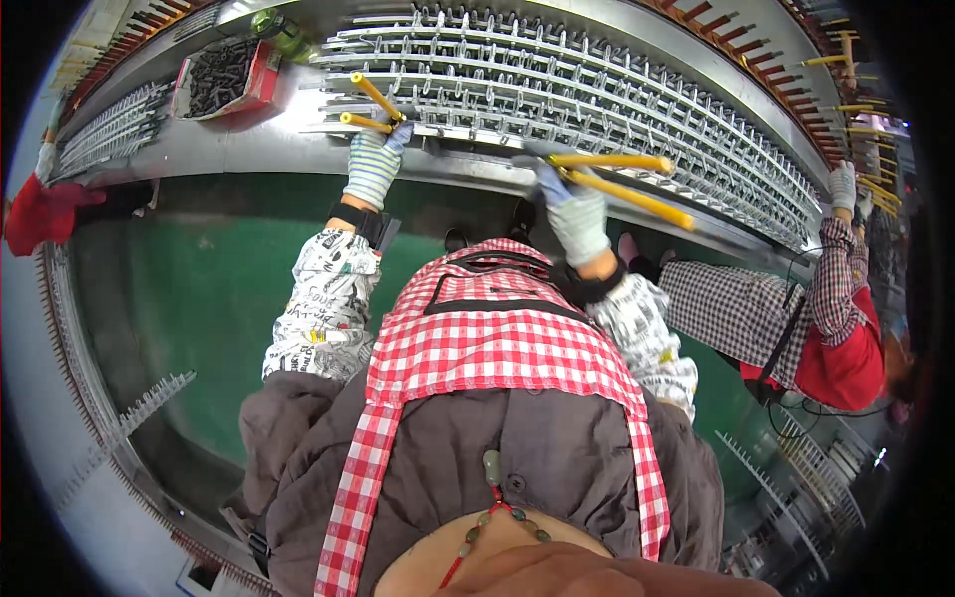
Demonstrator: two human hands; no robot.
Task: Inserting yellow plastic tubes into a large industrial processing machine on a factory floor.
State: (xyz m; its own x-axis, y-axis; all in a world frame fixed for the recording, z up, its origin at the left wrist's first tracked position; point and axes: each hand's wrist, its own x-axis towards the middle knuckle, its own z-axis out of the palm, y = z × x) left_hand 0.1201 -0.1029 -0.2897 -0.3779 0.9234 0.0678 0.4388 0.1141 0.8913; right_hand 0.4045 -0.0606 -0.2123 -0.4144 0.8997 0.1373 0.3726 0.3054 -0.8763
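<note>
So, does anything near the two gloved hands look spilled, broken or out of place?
Nothing stands out. The left hand and the right hand each hold yellow-handled pliers over orderly rows of grey metal pin racks.

Gloved left hand (pixel 375 164) and right hand (pixel 575 214) grip yellow-handled pliers (pixel 617 179).

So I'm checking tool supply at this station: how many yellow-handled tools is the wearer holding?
2. One in the left hand, its yellow-handled tool pointing up-left over the metal rack; one in the right hand, its yellow-handled tool pointing right. More yellow handles at the far right may belong to others.
</note>
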